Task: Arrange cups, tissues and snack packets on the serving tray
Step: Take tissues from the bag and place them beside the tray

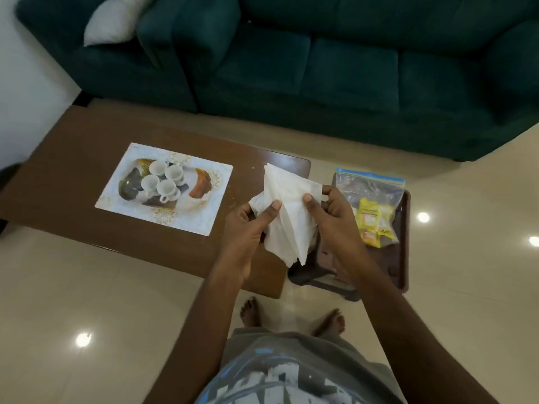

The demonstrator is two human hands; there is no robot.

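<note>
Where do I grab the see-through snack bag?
Pinch the zip bag by its blue zip strip, from above at the far end. It lies flat with the snack packets at the near end, so they should hang below.

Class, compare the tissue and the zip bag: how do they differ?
The tissue is white; the zip bag is clear, showing yellow packets. The tissue is held by the left hand and right hand; the zip bag lies on a dark stool. Neither is on the serving tray.

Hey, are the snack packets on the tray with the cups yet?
No, the snack packets sit inside the zip bag on the dark stool, apart from the tray holding the four cups.
</note>
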